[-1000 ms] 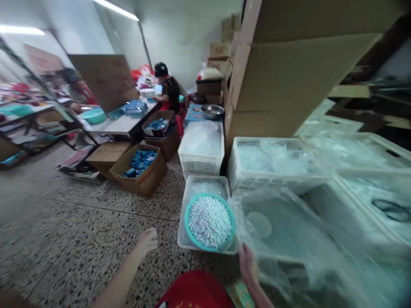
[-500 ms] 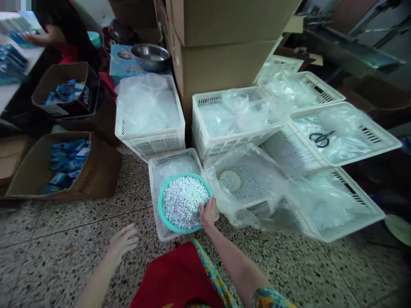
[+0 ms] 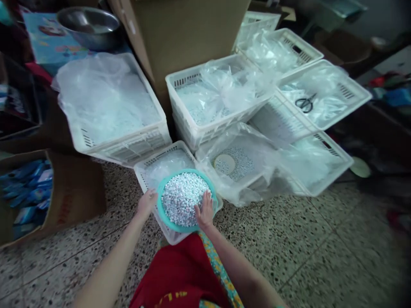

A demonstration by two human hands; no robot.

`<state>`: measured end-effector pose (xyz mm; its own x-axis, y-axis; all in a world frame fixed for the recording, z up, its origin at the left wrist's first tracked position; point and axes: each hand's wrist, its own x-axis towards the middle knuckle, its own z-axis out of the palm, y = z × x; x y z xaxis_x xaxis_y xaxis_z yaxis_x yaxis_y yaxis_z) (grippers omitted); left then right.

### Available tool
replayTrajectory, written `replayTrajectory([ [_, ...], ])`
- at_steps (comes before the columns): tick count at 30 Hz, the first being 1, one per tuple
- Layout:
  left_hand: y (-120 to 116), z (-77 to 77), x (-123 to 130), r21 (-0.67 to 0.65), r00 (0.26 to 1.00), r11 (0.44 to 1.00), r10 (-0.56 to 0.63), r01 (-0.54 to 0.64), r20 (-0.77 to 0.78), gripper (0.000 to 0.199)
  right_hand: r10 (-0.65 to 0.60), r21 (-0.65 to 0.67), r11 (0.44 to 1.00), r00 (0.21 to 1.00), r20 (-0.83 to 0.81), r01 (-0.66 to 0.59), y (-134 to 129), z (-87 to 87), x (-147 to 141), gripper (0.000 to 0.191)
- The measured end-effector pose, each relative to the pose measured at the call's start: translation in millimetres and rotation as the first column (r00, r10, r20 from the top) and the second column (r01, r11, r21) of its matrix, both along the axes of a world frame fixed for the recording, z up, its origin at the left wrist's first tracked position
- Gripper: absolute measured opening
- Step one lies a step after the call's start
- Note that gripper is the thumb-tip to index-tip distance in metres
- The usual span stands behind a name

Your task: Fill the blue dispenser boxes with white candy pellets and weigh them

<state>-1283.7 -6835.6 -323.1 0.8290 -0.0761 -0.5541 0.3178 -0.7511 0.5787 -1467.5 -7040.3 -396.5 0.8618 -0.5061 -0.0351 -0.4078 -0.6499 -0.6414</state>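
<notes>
A turquoise basin [image 3: 163, 214] full of small whitish pellets [image 3: 183, 199] rests on a white plastic crate [image 3: 146, 175] that has clear plastic film in it. My left hand [image 3: 147, 202] is at the basin's left rim, its fingers stretched towards the rim; how firmly it touches is not clear. My right hand [image 3: 204, 211] lies open over the right edge of the pellets, fingers spread, with its heel near the rim. To the right, a plastic-lined crate holds more pellets [image 3: 242, 162] and a small round tub [image 3: 224, 164].
White crates [image 3: 128, 147] with plastic bags stand behind and to the right. Black-handled scissors [image 3: 305, 104] lie on one bag. A carton [image 3: 75, 201] with blue packets stands left on the speckled floor [image 3: 257, 239]. A metal bowl [image 3: 90, 28] and a tall carton [image 3: 189, 38] are farther back.
My left hand has moved up and right from over the floor to the basin's left rim. My right hand has shifted slightly inward over the pellets. The view has turned right.
</notes>
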Motion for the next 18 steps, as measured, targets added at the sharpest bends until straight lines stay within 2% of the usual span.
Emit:
replayTrajectory([
  [2, -16.3, -11.7, 28.6, 0.133, 0.967, 0.972, -0.214, 0.196, 0.141, 0.049, -0.067, 0.012, 0.998, 0.998, 0.022, 0.066, 1.3, 3.2, -2.6, 0.07],
  [3, -23.5, -17.3, 41.0, 0.178, 0.941, 0.948, -0.294, 0.264, 0.167, 0.051, -0.164, 0.04, 0.986, 0.986, 0.035, 0.162, 0.6, 3.2, -4.8, 0.068],
  [4, -30.0, -22.6, 51.8, 0.204, 0.922, 0.926, -0.353, 0.319, 0.16, 0.054, -0.303, 0.079, 0.951, 0.952, 0.04, 0.299, -1.0, 1.7, -7.5, 0.067],
  [5, -35.5, -27.8, 61.1, 0.216, 0.909, 0.906, -0.395, 0.363, 0.13, 0.055, -0.454, 0.12, 0.886, 0.89, 0.031, 0.448, -3.1, -1.3, -10.5, 0.067],
  [6, -40.0, -32.9, 68.8, 0.216, 0.899, 0.889, -0.429, 0.404, 0.088, 0.055, -0.592, 0.155, 0.797, 0.806, 0.009, 0.584, -5.5, -5.6, -13.4, 0.068],
  [8, -45.7, -42.3, 79.7, 0.194, 0.872, 0.857, -0.489, 0.478, 0.01, 0.052, -0.764, 0.192, 0.621, 0.641, -0.066, 0.76, -9.8, -17.5, -18.4, 0.069],
  [9, -47.0, -46.4, 83.2, 0.183, 0.858, 0.843, -0.513, 0.506, -0.009, 0.048, -0.798, 0.2, 0.567, 0.593, -0.105, 0.799, -11.2, -24.3, -19.9, 0.07],
  [13, -46.5, -58.1, 87.1, 0.172, 0.838, 0.822, -0.545, 0.543, -0.038, 0.04, -0.84, 0.239, 0.442, 0.493, -0.226, 0.864, -10.4, -48.1, -16.0, 0.075],
  [16, -45.6, -62.0, 83.5, 0.17, 0.863, 0.848, -0.504, 0.501, -0.03, 0.038, -0.861, 0.246, 0.381, 0.439, -0.257, 0.891, -6.4, -55.0, -7.2, 0.076],
  [18, -45.6, -62.5, 79.8, 0.149, 0.892, 0.882, -0.451, 0.448, -0.013, 0.035, -0.871, 0.245, 0.361, 0.419, -0.258, 0.9, -3.6, -52.3, -3.0, 0.074],
])
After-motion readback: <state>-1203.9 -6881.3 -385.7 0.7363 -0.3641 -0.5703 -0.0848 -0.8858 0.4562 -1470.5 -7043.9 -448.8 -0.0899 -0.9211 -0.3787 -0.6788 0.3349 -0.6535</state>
